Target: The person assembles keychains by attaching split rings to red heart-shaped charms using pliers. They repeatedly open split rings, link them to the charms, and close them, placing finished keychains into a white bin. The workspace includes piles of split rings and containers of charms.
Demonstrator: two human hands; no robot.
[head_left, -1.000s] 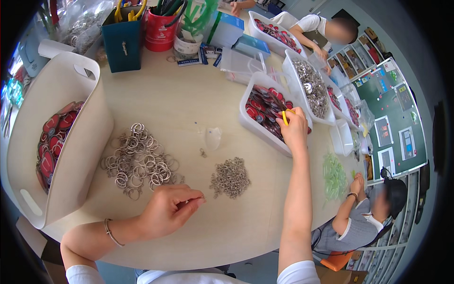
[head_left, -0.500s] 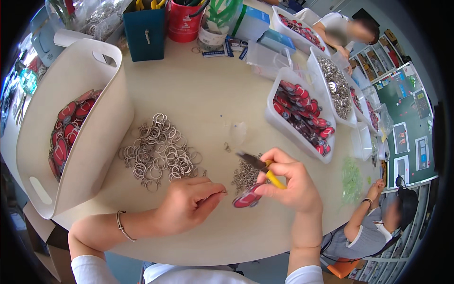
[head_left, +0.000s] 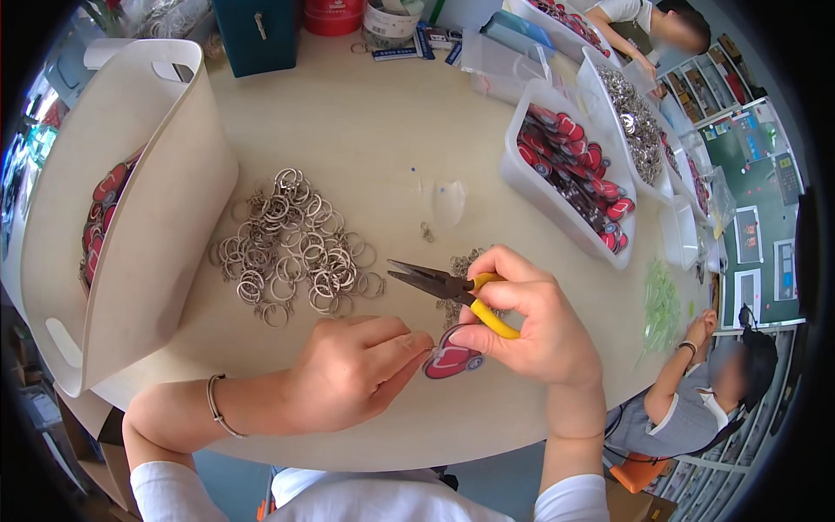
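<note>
My right hand (head_left: 548, 335) grips needle-nose pliers (head_left: 448, 285) with yellow handles, jaws pointing left. Between its thumb and fingers it also pinches a red oval charm (head_left: 449, 359) with a flip-flop picture on it. My left hand (head_left: 361, 370) is closed in a pinch, fingertips meeting the charm's left edge. Whatever tiny piece lies in that pinch is too small to make out. Partly behind the pliers and right hand is a heap of small metal links (head_left: 461, 264). A larger pile of silver key rings (head_left: 296, 248) spreads beyond my left hand.
A tall cream bin (head_left: 165, 209) holding red charms stands at left. White trays of charms (head_left: 570, 174) and metal rings (head_left: 631, 122) line the right side. Green strips (head_left: 661, 304) lie by the right edge. Two other people sit across and to the right.
My left fingertips have come to the charm's edge, closing the gap between the hands. The pliers have swung round to point left. The view has shifted slightly.
</note>
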